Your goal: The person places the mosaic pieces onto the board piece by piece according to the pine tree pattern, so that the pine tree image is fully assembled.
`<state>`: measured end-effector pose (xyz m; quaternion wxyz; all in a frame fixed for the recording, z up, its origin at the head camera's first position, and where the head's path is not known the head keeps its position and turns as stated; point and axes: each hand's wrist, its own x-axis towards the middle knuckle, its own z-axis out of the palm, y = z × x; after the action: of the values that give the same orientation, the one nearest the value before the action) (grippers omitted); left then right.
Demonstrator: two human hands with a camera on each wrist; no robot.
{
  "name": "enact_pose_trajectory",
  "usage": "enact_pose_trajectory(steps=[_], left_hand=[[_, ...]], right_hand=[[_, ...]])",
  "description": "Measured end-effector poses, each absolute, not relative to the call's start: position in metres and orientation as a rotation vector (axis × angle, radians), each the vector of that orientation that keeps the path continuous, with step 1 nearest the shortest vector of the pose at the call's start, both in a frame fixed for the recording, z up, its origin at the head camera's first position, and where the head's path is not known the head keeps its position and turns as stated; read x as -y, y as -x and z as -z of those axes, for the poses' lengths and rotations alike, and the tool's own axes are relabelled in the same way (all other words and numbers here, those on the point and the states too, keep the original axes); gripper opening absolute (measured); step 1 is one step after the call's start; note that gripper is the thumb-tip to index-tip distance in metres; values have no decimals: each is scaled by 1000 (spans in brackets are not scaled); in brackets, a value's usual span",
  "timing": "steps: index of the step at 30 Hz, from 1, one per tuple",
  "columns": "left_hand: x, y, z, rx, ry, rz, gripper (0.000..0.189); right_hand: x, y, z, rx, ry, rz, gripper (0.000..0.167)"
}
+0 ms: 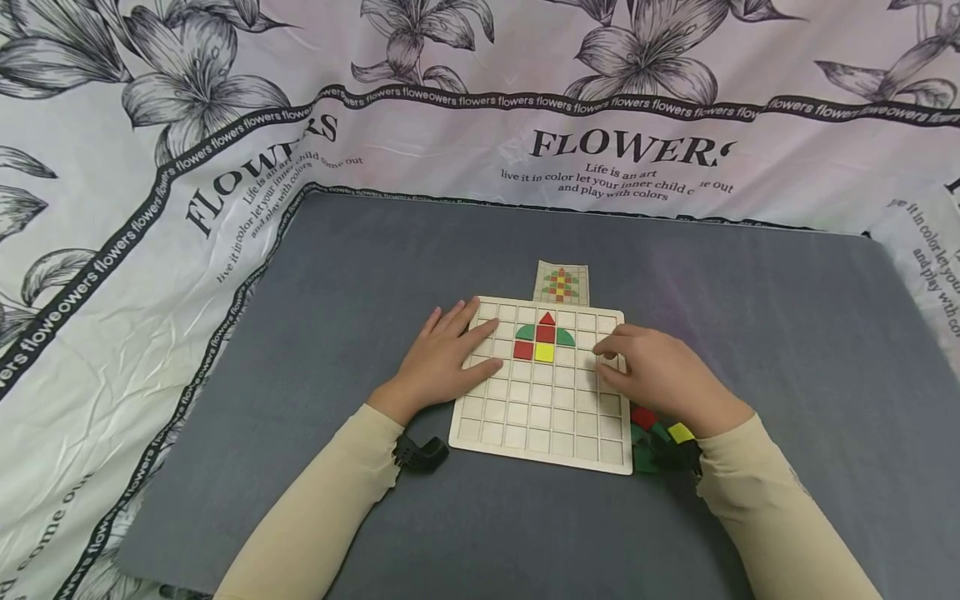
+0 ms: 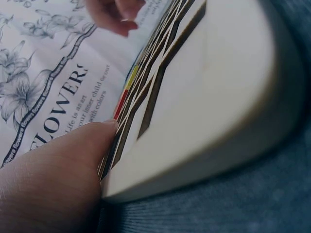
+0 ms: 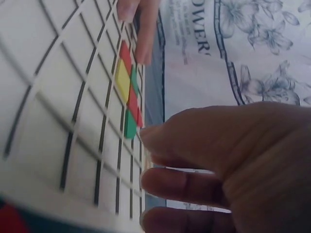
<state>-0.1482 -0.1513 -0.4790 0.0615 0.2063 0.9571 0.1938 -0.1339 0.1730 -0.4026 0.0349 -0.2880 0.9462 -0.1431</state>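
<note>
A pale wooden grid board (image 1: 517,414) lies on the grey table. Set in its upper cells are a red triangle (image 1: 547,319), a red square (image 1: 546,334) below it, and green rounded pieces (image 1: 526,332) on both sides. One row lower sit another red square (image 1: 523,350) and a yellow square (image 1: 544,353). My left hand (image 1: 438,362) rests on the board's left edge, fingers spread. Over the right edge hovers my right hand (image 1: 663,371), thumb and fingers bent loosely and apart; the right wrist view shows no piece between them.
Beyond the board's top edge lies a small pattern card (image 1: 561,283). Loose red (image 1: 643,417), yellow (image 1: 681,432) and green (image 1: 645,459) pieces lie right of the board, partly hidden by the right wrist. A flower-printed cloth (image 1: 450,150) hangs behind the table.
</note>
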Motion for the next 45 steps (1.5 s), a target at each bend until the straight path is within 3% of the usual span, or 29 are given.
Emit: enact_pose_trajectory(steps=[20, 24, 36, 42, 45], left_hand=[[150, 145, 475, -2889, -611, -602, 72], [149, 146, 475, -2891, -612, -603, 72], [151, 147, 477, -2899, -610, -604, 73], [151, 147, 476, -2890, -608, -591, 73], [151, 147, 475, -2887, -612, -590, 73]], right_hand=[[-214, 106, 411, -2933, 716, 353, 4], [-213, 105, 411, -2906, 657, 343, 12], [-201, 109, 413, -2957, 593, 324, 20], [-197, 119, 411, -2968, 621, 374, 5], [-193, 125, 409, -2962, 628, 409, 9]])
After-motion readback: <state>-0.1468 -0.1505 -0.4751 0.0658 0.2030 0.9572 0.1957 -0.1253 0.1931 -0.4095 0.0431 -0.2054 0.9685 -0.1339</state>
